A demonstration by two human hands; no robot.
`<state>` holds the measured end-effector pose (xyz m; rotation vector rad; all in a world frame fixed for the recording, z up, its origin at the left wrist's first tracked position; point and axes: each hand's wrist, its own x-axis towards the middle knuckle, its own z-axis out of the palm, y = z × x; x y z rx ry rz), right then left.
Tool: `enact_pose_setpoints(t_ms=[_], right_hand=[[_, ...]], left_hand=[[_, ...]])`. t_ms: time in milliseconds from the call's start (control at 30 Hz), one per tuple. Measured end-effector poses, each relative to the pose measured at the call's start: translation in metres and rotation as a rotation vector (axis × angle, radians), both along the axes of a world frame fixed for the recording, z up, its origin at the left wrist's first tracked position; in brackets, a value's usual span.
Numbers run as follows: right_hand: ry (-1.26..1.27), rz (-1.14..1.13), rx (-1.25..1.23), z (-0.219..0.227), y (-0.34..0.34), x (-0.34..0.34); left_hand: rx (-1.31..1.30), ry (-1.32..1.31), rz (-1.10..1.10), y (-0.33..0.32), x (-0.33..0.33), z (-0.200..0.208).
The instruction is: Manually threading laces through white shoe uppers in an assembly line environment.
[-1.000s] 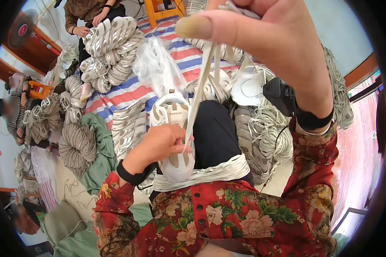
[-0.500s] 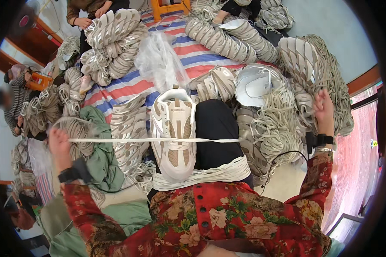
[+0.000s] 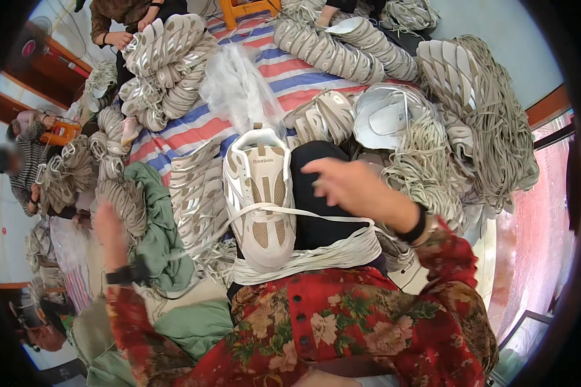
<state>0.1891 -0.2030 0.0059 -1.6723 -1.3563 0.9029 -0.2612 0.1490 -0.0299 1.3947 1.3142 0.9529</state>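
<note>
A beige and white sneaker upper [image 3: 259, 193] rests over my lap, toe toward me. One pale shoelace [image 3: 265, 208] crosses its front, its ends drooping slack on both sides. Just right of the shoe, above my dark-clad knee, hovers my right hand [image 3: 358, 190], fingers apart and nothing seen in them. Out to the left, beside a coiled stack of uppers, my left hand [image 3: 112, 235] is raised and smeared by motion; its grip does not show. A bundle of white laces [image 3: 310, 261] lies across my thighs.
Strung stacks of shoe uppers [image 3: 203, 193] lie left of the shoe, and laced heaps [image 3: 426, 168] crowd the right. Green cloth [image 3: 155, 226] spreads at left. Clear plastic [image 3: 239, 84] sits ahead on a striped sheet [image 3: 297, 64]. Other people work at the far left and back.
The lace, stretched taut between my hands before, now hangs slack over the shoe. My right hand has come inward and lower toward the shoe; my left has shifted slightly toward me and inward.
</note>
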Motion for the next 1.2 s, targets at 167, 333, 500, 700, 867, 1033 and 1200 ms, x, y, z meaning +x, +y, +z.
enact_pose_setpoints(t_ms=[167,333,500,700,867,1033,1200], right_hand=[[-0.330,0.038,0.097,-0.015,0.013,-0.028],[0.194,0.394,-0.256,0.022,-0.021,-0.031],[1.484,-0.873,0.297,0.026,-0.097,0.080],[1.135,-0.813,0.839,0.011,-0.398,0.292],[0.619,-1.273,0.859,0.060,-0.507,0.311],[-0.188,-1.889,0.566,0.062,-0.479,0.283],[-0.088,-1.038,0.167,0.021,-0.249,0.177]], left_hand=[[0.064,-0.014,-0.453,-0.173,0.191,0.010],[0.045,0.020,-0.548,-0.204,0.211,0.013],[0.139,0.233,-0.829,-0.202,0.185,0.015],[0.068,-0.134,-0.672,-0.187,0.194,0.022],[0.207,0.102,-0.798,-0.195,0.180,0.001],[0.196,0.206,-0.792,-0.207,0.181,0.006],[0.089,-0.032,-0.532,-0.216,0.194,0.014]])
